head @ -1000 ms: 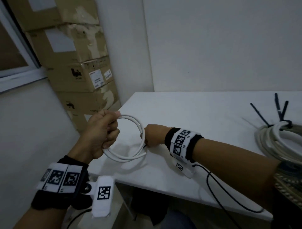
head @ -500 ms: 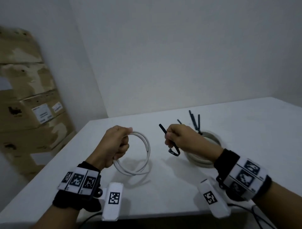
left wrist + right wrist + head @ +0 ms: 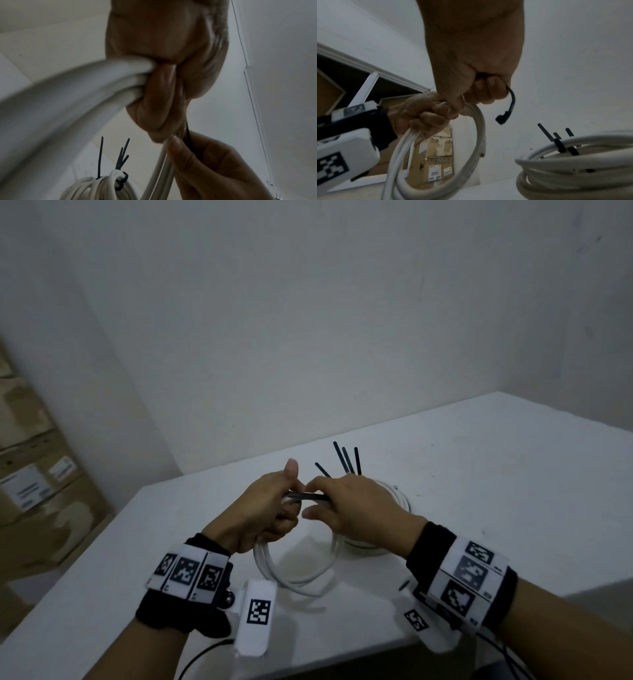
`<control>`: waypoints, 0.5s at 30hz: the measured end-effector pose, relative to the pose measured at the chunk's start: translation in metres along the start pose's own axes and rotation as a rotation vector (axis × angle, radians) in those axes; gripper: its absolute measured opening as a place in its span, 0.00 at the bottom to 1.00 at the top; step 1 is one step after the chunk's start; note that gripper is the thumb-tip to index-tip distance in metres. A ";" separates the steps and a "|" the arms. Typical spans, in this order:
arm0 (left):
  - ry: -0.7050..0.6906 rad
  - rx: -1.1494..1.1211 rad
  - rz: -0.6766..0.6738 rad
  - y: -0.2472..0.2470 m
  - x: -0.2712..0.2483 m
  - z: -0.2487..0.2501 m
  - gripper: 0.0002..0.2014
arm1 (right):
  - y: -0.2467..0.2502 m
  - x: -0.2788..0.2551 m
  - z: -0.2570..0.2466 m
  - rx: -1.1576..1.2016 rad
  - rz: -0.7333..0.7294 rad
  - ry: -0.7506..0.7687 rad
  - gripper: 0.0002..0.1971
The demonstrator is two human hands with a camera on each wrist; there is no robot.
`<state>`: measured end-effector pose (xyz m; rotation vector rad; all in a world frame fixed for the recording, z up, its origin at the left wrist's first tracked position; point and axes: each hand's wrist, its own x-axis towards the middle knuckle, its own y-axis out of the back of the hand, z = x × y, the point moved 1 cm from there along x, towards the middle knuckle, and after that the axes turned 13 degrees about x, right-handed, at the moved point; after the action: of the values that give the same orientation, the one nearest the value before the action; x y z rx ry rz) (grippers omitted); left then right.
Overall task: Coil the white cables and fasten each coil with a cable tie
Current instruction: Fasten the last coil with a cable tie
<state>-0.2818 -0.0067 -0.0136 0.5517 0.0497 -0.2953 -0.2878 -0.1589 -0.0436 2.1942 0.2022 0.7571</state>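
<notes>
My left hand (image 3: 262, 508) grips a small coil of white cable (image 3: 298, 571), held upright over the white table (image 3: 479, 474); the loops run through its curled fingers (image 3: 154, 105). My right hand (image 3: 352, 506) pinches a black cable tie (image 3: 308, 496) and lays it across the top of the coil, right against the left hand. The tie's head end (image 3: 502, 119) hangs free below the right fingers (image 3: 488, 92). The coil (image 3: 436, 155) shows in the right wrist view too.
A pile of white coils (image 3: 399, 498) fastened with black ties, their tails (image 3: 346, 460) sticking up, lies on the table just behind my right hand. Cardboard boxes (image 3: 37, 481) stand stacked at the left past the table's edge. Walls close the back.
My right hand has brought the black tie from the air beside the coil to the coil's top, meeting my left hand. The view has swung further right.
</notes>
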 end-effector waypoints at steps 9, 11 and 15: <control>-0.065 -0.047 0.084 0.009 -0.006 -0.006 0.28 | -0.003 0.012 0.003 -0.015 0.116 0.040 0.16; -0.072 -0.076 0.119 0.009 -0.008 -0.010 0.23 | -0.001 0.014 0.003 -0.021 0.122 0.032 0.16; -0.119 -0.216 0.205 0.006 -0.010 -0.013 0.13 | 0.003 0.016 -0.001 -0.044 0.126 0.009 0.16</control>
<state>-0.2895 0.0078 -0.0202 0.3208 -0.0888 -0.1200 -0.2758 -0.1540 -0.0339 2.1780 0.0517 0.8337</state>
